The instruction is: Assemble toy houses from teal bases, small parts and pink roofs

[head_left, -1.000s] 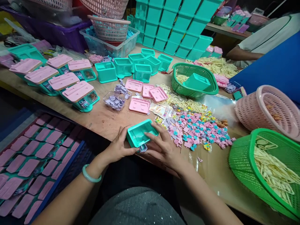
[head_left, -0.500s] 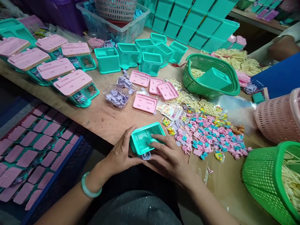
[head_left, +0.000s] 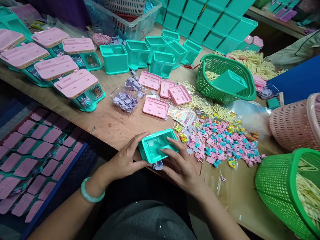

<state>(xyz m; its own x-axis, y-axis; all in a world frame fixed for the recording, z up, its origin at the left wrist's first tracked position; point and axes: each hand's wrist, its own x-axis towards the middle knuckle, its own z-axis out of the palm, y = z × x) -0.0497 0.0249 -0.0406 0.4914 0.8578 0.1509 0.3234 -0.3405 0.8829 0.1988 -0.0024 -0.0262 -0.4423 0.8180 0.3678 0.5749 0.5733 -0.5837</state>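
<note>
A teal box [head_left: 156, 145] is held near the table's front edge, its open top facing up toward me. My left hand [head_left: 125, 160] grips its left side, thumb along the lower edge. On the right side, my right hand [head_left: 182, 163] has its fingers over the rim and inside the box, with the thumb beside a small lavender part [head_left: 157, 164] at the lower wall. Beyond the box lie pink lids [head_left: 155, 107] and a clear tub of lavender pieces [head_left: 125, 100].
Finished pink-topped boxes [head_left: 76, 83] stand at the left, and more teal boxes [head_left: 113, 60] at the back. Small pink and blue pieces [head_left: 222, 140] are heaped at right, near green baskets [head_left: 275, 186]. Another person's sleeve [head_left: 295, 50] shows at the far right.
The box has tilted slightly and the lavender part at its lower wall shows more. My right fingers have shifted a little at the rim. The whole view has moved slightly.
</note>
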